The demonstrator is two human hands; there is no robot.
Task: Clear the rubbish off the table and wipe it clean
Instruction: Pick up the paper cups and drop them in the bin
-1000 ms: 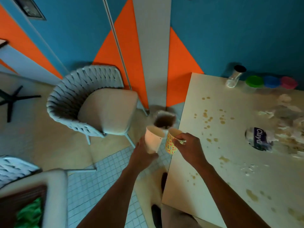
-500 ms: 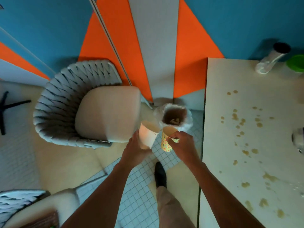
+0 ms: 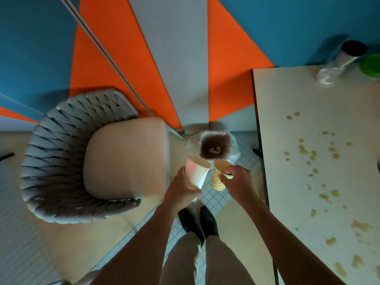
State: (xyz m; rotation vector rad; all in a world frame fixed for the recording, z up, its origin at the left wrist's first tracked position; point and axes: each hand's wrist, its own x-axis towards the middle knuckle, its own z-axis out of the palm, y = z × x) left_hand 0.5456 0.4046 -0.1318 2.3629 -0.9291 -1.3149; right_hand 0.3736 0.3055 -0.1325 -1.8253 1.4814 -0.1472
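- Standing over the lined bin (image 3: 213, 148) on the floor, both arms stretched out toward it.
- Gripping a white paper cup (image 3: 197, 174) in the left hand (image 3: 181, 191), fingers wrapped round its lower wall, mouth tipped toward the bin.
- Pinching a yellow patterned cup (image 3: 218, 177) at the rim with the right hand (image 3: 239, 183), fingers clenched on it, a scrap of its torn edge sticking out by the thumb.
- Holding both cups side by side, nearly touching, just short of the bin's opening and not yet released.
- Judging progress: rubbish clearing under way, these two cups seemingly about to go in, something pale already lying at the bottom of the bin.
- Leaving plenty undone: the surface (image 3: 287, 99) dotted all over with brownish spill marks (image 3: 304, 150), no wiping visible at all.
- Noting a tilted clear bottle with a dark cap (image 3: 339, 62) at the surface's far corner and a green lid (image 3: 371, 65) just beside it, cut off by the frame edge.
- Seeing no cloth anywhere in view.
- Watching the room: bin tucked between the grey woven chair (image 3: 82, 157) and the surface's left edge, close to the wall.
- Standing with dark shoes (image 3: 197, 223) in the narrow floor strip, chair cushion near the left elbow, surface edge running just beside the right forearm.
- Reckoning a straight drop forward as the clear path, little sideways slack either way.
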